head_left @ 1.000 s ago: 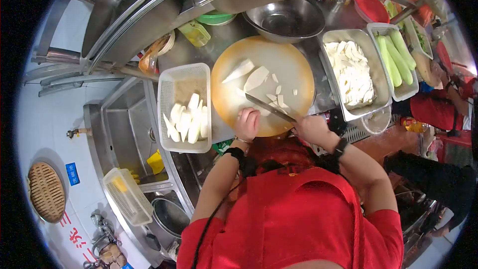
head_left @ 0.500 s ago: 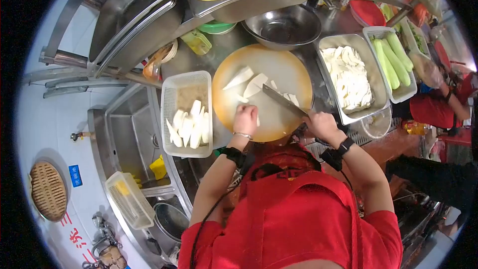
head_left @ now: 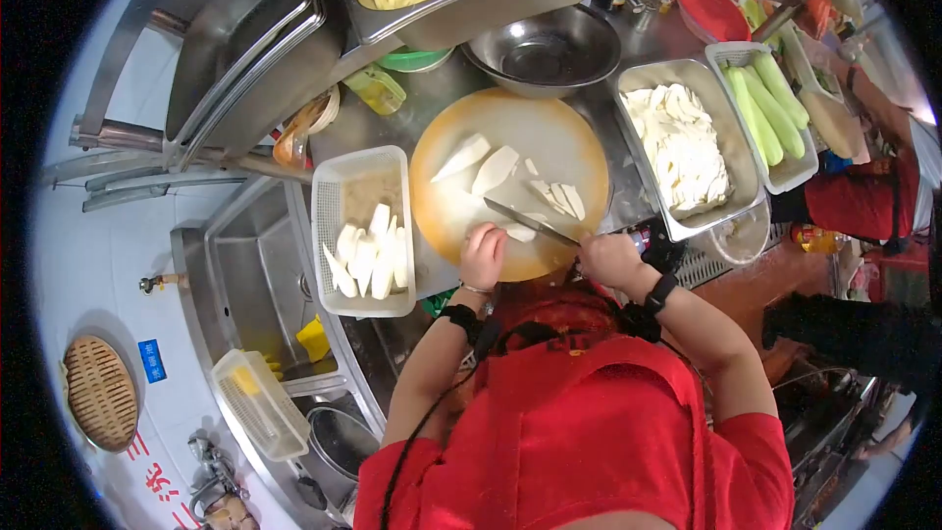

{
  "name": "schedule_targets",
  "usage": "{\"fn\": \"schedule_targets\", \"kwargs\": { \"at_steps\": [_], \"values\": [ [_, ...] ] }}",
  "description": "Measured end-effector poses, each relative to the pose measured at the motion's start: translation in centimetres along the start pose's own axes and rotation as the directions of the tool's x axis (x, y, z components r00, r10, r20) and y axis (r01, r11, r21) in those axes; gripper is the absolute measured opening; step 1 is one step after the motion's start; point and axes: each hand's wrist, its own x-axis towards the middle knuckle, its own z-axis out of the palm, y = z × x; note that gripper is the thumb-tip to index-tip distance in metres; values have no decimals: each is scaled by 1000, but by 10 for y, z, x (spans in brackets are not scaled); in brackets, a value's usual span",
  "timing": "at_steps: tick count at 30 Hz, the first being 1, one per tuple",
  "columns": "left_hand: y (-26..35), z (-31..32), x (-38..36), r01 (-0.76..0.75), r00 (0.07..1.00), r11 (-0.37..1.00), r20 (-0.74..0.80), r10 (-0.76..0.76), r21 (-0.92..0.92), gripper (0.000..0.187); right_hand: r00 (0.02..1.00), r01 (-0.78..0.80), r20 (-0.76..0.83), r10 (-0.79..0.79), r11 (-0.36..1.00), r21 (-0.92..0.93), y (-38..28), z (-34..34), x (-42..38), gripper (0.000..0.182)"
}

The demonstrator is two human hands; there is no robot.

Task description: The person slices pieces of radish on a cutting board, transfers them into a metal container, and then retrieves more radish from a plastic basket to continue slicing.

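My right hand [head_left: 610, 259] is closed round the handle of a kitchen knife [head_left: 535, 220], its blade pointing left and low over the round cutting board [head_left: 442, 147]. My left hand [head_left: 483, 253], fingers curled, is at the board's near left edge, against a peeled white vegetable piece [head_left: 518, 232] beside the blade. Farther up the board lie a tapered white piece [head_left: 461, 157] and a blunter one [head_left: 497, 171]. Several thin white slices [head_left: 563, 200] rest right of the blade.
Left stands a white basket [head_left: 328, 177] of white pieces; right, a steel tray [head_left: 640, 80] of slices and a basket with green gourds [head_left: 756, 118]. A steel bowl [head_left: 545, 49] sits behind the board. A sink [head_left: 260, 265] is left. Another person's red clothing [head_left: 854, 208] shows right.
The knife has come down and nearer to me, its blade now close to my left hand. More slices lie apart on the board's right. The view has shifted slightly.
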Motion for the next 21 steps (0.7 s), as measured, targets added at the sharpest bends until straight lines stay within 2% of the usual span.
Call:
{"fn": "schedule_targets", "kwargs": {
  "at_steps": [4,6,9,13,17,21],
  "values": [
    [-3,4,-7,31,999,999,-8,-31,8,10,992,-32,120,38,998,-50,0,-14,0,12],
    [-1,4,-12,29,999,1000,-15,-29,-5,10,999,-17,48,18,999,-32,-4,4,1,14],
    [-2,0,-6,7,1000,1000,-3,-7,24,10,999,28,32,-25,995,-93,0,7,6,15],
    [-6,2,-6,-9,1000,1000,14,9,18,10,1000,0,9,0,1000,-19,-5,-12,-2,14],
    [-6,2,-6,-26,1000,999,16,26,19,9,1000,-26,3,27,997,-71,-13,-4,7,15],
    [-4,3,-8,-8,1000,1000,3,8,28,9,994,-16,104,14,1000,17,-9,-13,3,14]
  ]
}}
